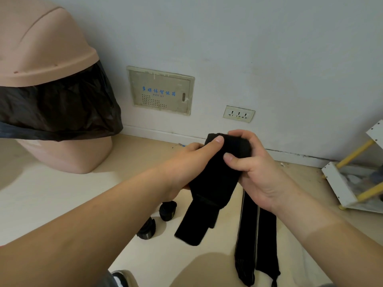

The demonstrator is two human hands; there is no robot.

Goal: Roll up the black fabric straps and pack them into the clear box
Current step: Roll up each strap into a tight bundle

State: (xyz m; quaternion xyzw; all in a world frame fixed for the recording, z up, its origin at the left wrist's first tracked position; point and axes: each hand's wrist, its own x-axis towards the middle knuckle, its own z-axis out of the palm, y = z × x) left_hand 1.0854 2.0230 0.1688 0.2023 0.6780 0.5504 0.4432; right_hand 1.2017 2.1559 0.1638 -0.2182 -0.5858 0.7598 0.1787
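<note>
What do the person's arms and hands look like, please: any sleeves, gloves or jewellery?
The left hand and right hand are bare: no gloves, no rings in view, thumbnails short and unpainted. The left forearm and right forearm are uncovered to the frame's edge, with no sleeve, watch or bracelet showing.

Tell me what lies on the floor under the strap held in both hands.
Beige floor. Two rolled straps lie left of its hanging end, two flat straps right. What the strap itself covers cannot be seen.
</note>
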